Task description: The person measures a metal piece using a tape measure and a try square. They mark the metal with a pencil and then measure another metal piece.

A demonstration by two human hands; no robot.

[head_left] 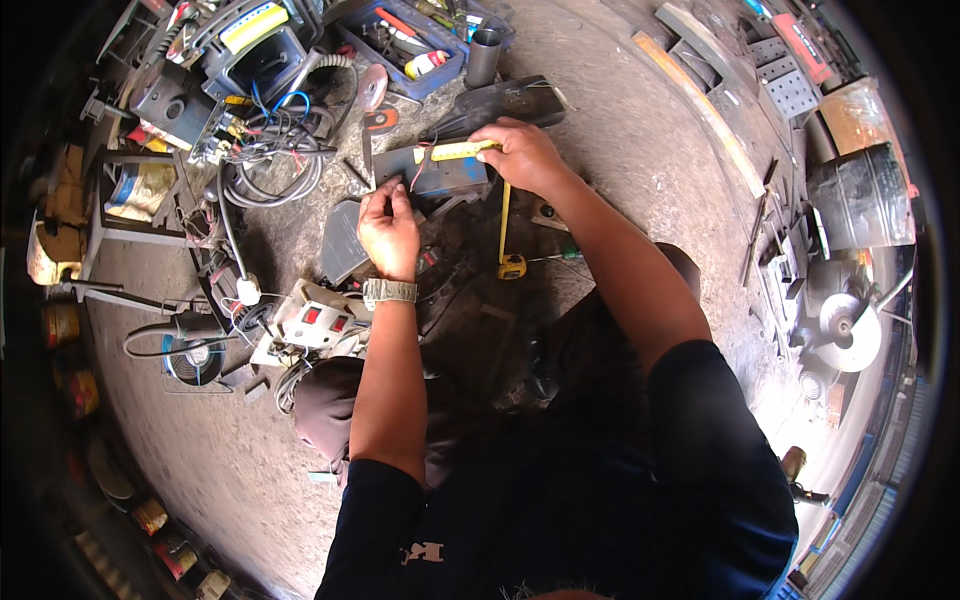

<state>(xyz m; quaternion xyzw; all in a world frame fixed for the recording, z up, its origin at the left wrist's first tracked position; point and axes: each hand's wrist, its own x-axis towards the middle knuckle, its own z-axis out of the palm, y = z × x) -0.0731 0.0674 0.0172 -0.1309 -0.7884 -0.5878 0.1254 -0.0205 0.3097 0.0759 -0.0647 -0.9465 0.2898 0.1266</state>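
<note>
My right hand (525, 155) pinches the yellow blade of a tape measure (455, 151). From my fingers the blade runs left over a dark metal piece (450, 178) with blue patches, and its other part drops down to the yellow tape case (512, 266). At the left end of the metal piece, my left hand (390, 235) has thumb and fingers drawn together against the edge. What sits between those fingertips is too small to make out. A black angular piece (515, 103) lies just beyond my right hand, and a flat grey plate (345, 243) rests beside my left wrist.
A blue tool tray (440, 75) and a metal tube (484, 57) stand at the far side. Tangled cables (270, 165) lie to the left, above a white power box with red switches (315, 318). Steel pieces line the right, with a white disc (850, 332).
</note>
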